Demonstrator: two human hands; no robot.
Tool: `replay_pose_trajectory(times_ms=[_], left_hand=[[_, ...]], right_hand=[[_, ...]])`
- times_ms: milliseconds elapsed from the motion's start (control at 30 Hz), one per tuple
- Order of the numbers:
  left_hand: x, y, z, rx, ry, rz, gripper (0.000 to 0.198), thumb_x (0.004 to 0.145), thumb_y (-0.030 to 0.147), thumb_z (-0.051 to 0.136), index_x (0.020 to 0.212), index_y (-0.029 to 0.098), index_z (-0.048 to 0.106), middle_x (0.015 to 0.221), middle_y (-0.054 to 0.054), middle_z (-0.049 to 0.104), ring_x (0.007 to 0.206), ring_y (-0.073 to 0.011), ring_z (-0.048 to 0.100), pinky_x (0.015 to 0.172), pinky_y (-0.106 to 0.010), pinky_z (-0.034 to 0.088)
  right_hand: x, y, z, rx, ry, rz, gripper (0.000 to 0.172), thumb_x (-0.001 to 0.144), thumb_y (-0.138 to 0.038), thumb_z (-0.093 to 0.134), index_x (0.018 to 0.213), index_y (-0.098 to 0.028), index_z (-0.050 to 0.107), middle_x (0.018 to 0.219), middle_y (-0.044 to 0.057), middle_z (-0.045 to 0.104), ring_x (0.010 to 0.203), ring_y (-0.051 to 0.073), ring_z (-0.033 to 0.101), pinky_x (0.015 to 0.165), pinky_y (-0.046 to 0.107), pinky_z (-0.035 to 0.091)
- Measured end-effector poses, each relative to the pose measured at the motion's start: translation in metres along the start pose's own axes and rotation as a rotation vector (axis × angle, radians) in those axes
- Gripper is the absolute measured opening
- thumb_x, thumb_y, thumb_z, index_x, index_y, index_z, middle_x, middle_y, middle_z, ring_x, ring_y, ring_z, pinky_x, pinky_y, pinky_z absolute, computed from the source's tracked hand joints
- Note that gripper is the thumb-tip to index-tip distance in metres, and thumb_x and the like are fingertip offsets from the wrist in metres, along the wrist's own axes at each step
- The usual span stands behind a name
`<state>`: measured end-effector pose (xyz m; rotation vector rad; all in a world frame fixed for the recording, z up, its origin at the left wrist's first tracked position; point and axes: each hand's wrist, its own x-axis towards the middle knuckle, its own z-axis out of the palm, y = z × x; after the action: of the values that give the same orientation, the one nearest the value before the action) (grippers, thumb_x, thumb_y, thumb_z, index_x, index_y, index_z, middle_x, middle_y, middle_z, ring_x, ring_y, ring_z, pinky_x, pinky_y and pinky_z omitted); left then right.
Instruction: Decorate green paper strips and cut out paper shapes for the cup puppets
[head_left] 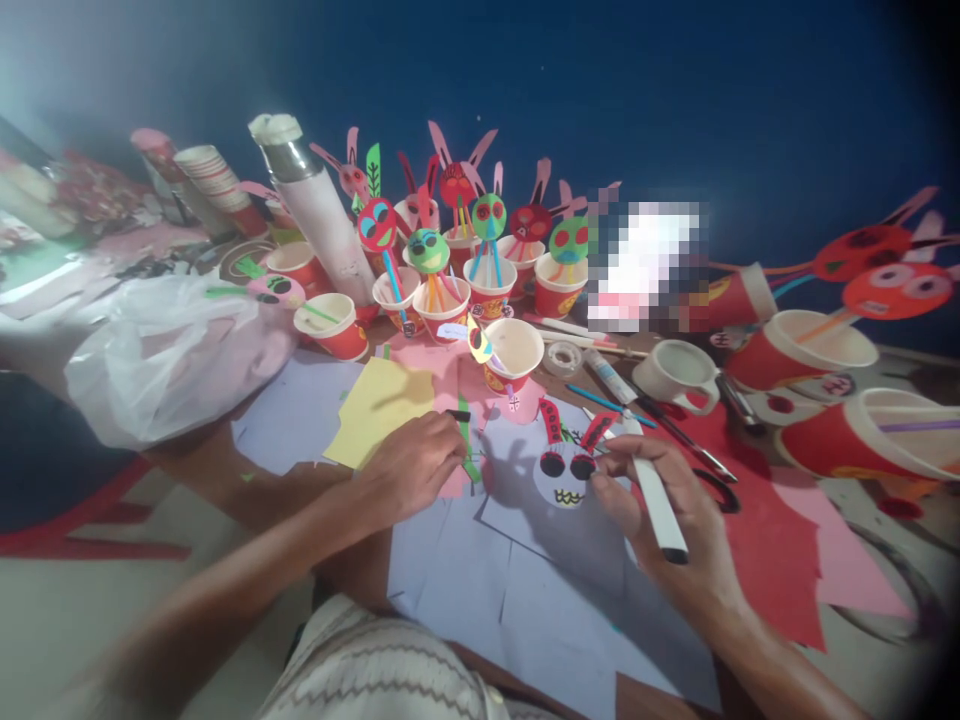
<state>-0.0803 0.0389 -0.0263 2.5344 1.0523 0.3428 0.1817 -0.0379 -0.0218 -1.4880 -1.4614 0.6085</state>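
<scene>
Paper face [565,481], near left hand [416,464], beside right hand [701,525]

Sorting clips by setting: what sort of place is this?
Likely a paper-craft table, room unclear: decorated paper faces stand in red cups, cut coloured sheets lie spread out, and the right hand holds a white marker.
</scene>
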Motion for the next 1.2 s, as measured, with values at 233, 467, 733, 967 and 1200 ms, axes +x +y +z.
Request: replay_pose_trajectory(times_ms=[233, 467, 733, 967, 1200], left_hand=[[0.013, -0.004, 0.008, 0.027, -0.066, -0.069, 0.016, 0.092, 0.022, 0.049, 0.082, 0.018, 0.06, 0.088, -0.004, 0.059, 0.085, -0.0194, 0.056, 0.075, -0.031, 0.046], [0.014, -0.004, 0.012, 0.015, -0.093, -0.147, 0.01, 0.089, 0.019, 0.051, 0.084, 0.02, 0.06, 0.088, -0.001, 0.057, 0.073, -0.0145, 0.054, 0.065, -0.026, 0.042], [0.016, -0.002, 0.014, 0.011, -0.096, -0.109, 0.022, 0.091, 0.016, 0.044, 0.074, 0.018, 0.057, 0.083, -0.004, 0.055, 0.078, -0.0187, 0.054, 0.071, -0.032, 0.043], [-0.002, 0.005, -0.026, -0.243, 0.065, -0.119, 0.015, 0.092, 0.018, 0.042, 0.082, 0.019, 0.054, 0.092, -0.004, 0.056, 0.084, -0.0152, 0.055, 0.076, -0.027, 0.046], [-0.017, -0.023, -0.07, -0.28, 0.249, -0.413, 0.018, 0.084, 0.036, 0.049, 0.082, 0.019, 0.056, 0.078, -0.002, 0.061, 0.07, -0.0167, 0.056, 0.065, -0.025, 0.046]], right_hand=[[0.001, 0.0, -0.003, 0.004, 0.0, 0.047, 0.019, 0.085, -0.034, 0.064, 0.099, -0.024, 0.057, 0.077, 0.001, 0.066, 0.064, 0.016, 0.066, 0.055, 0.024, 0.055], [0.002, 0.002, 0.0, 0.016, -0.001, 0.052, 0.019, 0.083, -0.033, 0.065, 0.098, -0.024, 0.057, 0.076, 0.0, 0.066, 0.062, 0.016, 0.066, 0.053, 0.024, 0.055], [0.001, 0.002, -0.001, -0.005, -0.009, 0.05, 0.018, 0.085, -0.033, 0.064, 0.1, -0.024, 0.057, 0.078, 0.0, 0.066, 0.064, 0.015, 0.066, 0.056, 0.022, 0.055], [0.003, 0.001, 0.0, -0.008, 0.015, 0.006, 0.017, 0.085, -0.031, 0.063, 0.099, -0.024, 0.056, 0.076, -0.001, 0.065, 0.064, 0.014, 0.066, 0.056, 0.022, 0.055], [0.0, 0.008, 0.002, -0.038, -0.003, 0.02, 0.018, 0.086, -0.033, 0.062, 0.101, -0.024, 0.057, 0.079, 0.0, 0.067, 0.066, 0.014, 0.067, 0.058, 0.021, 0.055]])
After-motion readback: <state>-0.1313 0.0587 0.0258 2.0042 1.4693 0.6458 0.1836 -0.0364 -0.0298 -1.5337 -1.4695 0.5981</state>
